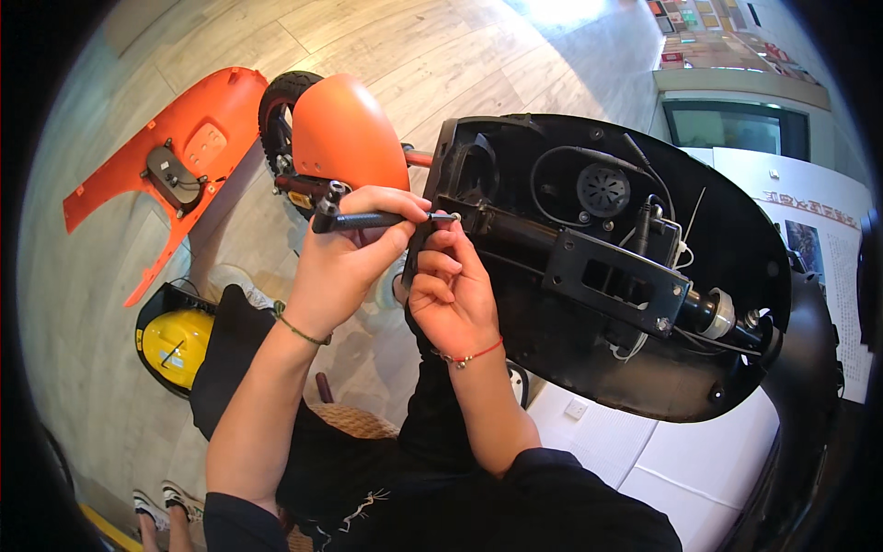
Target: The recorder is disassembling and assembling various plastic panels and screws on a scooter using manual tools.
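My left hand (345, 262) is closed round a black-handled screwdriver (368, 221) with a jointed end. The thin shaft points right, towards my other hand. Fingertips of my right hand (455, 290) pinch a small silvery piece, seemingly a screw (456, 216), at the shaft's tip; its exact shape is too small to tell. Both hands are by the left edge of a large black scooter body shell (570, 368). Inside the shell lie a metal bracket (602, 285), a round slotted speaker-like part (603, 189) and loose cables (543, 175).
Beyond my hands stand an orange fender (349, 129) and a black tyre (280, 106). An orange panel (221, 101) lies on the wooden floor, near a yellow domed part (179, 345) with a black surround. White boxes (681, 460) sit beneath the shell. Another person's feet (170, 501) show lower left.
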Demonstrator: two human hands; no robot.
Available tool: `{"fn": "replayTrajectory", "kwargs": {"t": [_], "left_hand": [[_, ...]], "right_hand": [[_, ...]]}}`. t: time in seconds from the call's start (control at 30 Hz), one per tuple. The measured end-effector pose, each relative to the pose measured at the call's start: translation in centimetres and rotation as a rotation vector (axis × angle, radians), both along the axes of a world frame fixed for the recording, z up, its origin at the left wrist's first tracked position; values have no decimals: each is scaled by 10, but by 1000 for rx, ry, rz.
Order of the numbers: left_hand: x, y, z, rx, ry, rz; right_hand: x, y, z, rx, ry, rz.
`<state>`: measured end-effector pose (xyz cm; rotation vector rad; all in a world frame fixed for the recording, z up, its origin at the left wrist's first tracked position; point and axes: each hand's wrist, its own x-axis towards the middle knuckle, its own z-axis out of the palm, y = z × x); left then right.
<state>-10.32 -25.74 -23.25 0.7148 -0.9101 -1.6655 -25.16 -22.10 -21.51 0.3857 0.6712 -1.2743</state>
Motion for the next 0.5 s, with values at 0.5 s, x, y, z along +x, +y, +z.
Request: {"fn": "replayTrajectory", "kwargs": {"t": [0.5], "left_hand": [[-4,-2,-2,80,6,49]], "right_hand": [[0,19,7,-22,319,91]]}}
